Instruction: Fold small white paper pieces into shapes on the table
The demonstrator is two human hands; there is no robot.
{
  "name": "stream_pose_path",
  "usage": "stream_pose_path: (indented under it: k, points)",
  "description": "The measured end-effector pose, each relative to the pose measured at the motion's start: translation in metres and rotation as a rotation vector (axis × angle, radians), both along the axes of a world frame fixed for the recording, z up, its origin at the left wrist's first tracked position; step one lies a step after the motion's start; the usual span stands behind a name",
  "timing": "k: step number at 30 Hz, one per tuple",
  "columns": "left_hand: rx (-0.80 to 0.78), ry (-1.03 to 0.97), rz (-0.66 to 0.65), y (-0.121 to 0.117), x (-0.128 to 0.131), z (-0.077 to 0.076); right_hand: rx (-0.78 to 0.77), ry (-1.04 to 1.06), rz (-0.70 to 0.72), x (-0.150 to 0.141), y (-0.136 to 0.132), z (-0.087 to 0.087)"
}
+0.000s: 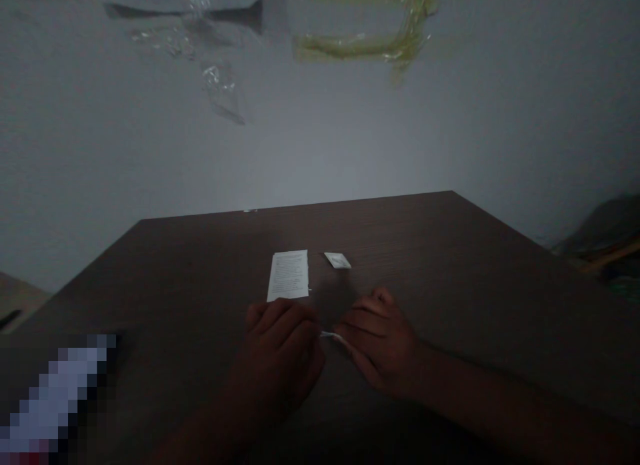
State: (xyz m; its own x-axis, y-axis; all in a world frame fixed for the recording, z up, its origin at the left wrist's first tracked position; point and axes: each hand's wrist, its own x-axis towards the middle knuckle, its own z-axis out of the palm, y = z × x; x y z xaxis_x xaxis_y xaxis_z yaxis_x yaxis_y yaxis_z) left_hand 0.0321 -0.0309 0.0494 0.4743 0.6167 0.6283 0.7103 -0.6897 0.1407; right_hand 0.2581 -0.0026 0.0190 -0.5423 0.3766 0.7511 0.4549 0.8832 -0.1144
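Low in the head view, my left hand (285, 348) and my right hand (383, 342) face each other just above the dark table. Between them a thin edge of white paper (327, 334) shows, pinched by the fingers of both hands. Most of that paper is covered by the fingers. Just beyond my left hand lies a printed sheet of paper (290, 276) with small lines of text. A smaller, folded-looking white piece of paper (339, 260) rests to the right of the sheet, beyond my right hand.
The brown wood-grain table (400, 238) reaches a grey wall (325, 132) with clear and yellowish tape (360, 48) on it. At the left, a pixelated flat object (60, 392) lies near the table edge. Dark items (605, 228) stand off the right edge. Light is dim.
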Motion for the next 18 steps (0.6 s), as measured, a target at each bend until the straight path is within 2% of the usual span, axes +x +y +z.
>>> stream_pose_path:
  k: [6, 10, 18]
  points:
    - [-0.040, 0.016, -0.031, -0.008, 0.013, 0.002, 0.005, 0.003, 0.015, -0.008, -0.006, -0.002]
    - [-0.012, 0.015, 0.004, -0.008, 0.014, -0.002, 0.026, 0.005, 0.043, -0.008, -0.005, -0.002]
    - [-0.015, 0.067, 0.146, 0.008, -0.012, -0.005, 0.033, 0.031, 0.011, 0.003, 0.000, 0.000]
